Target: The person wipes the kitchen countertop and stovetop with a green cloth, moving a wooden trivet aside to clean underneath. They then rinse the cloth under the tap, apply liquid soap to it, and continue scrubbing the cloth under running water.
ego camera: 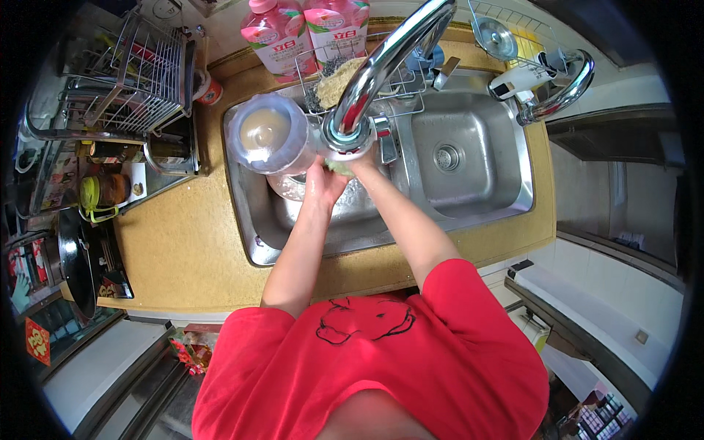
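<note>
Over the left basin (363, 220) of a steel double sink, my hands meet beneath the tap. A pale green item (340, 167), perhaps a vegetable or a cloth, shows between them. My left hand (326, 184) has its palm side up and its fingers curl around this item, the fingertips hidden. The chrome tap (379, 71) covers most of my right hand (363, 160), so its grip is not visible. Just left of the tap is a translucent plastic container (268, 135) with something round and beige showing in it. Below it, a pale wet dish (287, 188) lies in the basin.
Behind the tap, a wire caddy (407, 107) holds a beige sponge (338, 82). Two pink detergent bottles (280, 41) stand at the back. A second tap (555, 99) overhangs the right basin (467, 148). Left on the counter (181, 236) is a wire dish rack (137, 82).
</note>
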Demonstrator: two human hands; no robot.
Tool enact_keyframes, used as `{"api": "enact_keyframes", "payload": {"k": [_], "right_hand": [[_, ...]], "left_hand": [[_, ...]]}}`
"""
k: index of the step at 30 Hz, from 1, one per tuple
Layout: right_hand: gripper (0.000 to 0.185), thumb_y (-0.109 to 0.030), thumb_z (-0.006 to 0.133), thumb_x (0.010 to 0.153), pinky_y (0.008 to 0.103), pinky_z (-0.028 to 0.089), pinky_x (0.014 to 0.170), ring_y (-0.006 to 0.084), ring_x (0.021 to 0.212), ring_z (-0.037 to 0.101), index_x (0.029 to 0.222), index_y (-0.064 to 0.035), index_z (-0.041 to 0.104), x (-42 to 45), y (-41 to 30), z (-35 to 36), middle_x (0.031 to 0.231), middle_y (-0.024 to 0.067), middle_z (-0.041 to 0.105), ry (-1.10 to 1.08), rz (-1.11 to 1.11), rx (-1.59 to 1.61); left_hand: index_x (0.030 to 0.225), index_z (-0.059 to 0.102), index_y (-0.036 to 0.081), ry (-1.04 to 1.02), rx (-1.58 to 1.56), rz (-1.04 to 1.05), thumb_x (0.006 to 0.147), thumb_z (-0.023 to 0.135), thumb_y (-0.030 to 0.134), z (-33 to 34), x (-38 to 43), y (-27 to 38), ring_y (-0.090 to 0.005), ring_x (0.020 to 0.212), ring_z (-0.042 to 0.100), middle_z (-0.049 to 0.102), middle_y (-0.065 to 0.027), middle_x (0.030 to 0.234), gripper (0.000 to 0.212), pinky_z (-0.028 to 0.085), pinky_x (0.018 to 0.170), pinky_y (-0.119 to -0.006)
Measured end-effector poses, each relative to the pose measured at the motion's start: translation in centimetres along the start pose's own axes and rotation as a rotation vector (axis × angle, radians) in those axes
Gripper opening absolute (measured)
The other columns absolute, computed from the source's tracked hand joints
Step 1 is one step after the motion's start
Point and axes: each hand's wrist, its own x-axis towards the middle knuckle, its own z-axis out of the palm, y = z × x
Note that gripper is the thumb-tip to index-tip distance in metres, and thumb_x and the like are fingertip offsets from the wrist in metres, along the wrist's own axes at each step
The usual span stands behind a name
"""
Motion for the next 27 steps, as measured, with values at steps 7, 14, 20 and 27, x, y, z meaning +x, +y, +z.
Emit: {"api": "enact_keyframes", "payload": {"k": [7,14,20,27], "right_hand": [[0.049,-0.042,0.071,0.067,0.0359,0.043,0.088,0.0202,0.100,0.057,0.099,-0.0063,0.060,-3.8,-5.4,-2.3,0.108,0.0126,0.060,-0.013,-0.403,-0.191],[0.036,-0.032,0.069,0.070,0.0395,0.039,0.085,0.0270,0.091,0.057,0.097,-0.0097,0.063,-3.9,-4.4,-3.0,0.098,0.0105,0.063,-0.004,-0.452,0.048],[0.047,-0.042,0.072,0.063,0.0446,0.038,0.089,0.0330,0.098,0.055,0.093,-0.0065,0.063,-4.0,-3.3,0.9,0.100,0.0133,0.062,0.080,-0.069,0.021],[0.027,-0.027,0.054,0.079,0.0419,0.040,0.085,0.0278,0.093,0.056,0.095,-0.0073,0.060,-0.8,-1.8,1.5,0.098,0.0107,0.063,-0.002,-0.070,0.216]], "left_hand": [[0.123,0.042,0.000,-0.127,0.017,0.028,0.093,0.038,0.032,-3.2,3.0,1.4,-0.0316,0.113,0.047,0.049,-0.0166,0.124,0.044,0.037,0.097,-0.050],[0.124,0.046,0.007,-0.459,0.001,-0.220,0.089,0.040,0.044,0.1,-0.2,1.8,-0.0322,0.109,0.049,0.049,-0.0151,0.124,0.051,0.040,0.090,-0.050],[0.121,0.046,0.004,-0.069,0.167,0.021,0.091,0.043,0.032,-3.5,4.1,-0.2,-0.0283,0.103,0.052,0.052,-0.0163,0.119,0.042,0.041,0.088,-0.043],[0.119,0.046,-0.001,0.053,1.043,0.525,0.092,0.040,0.024,-4.8,4.7,-0.4,-0.0280,0.106,0.049,0.051,-0.0196,0.119,0.037,0.036,0.094,-0.041]]}}
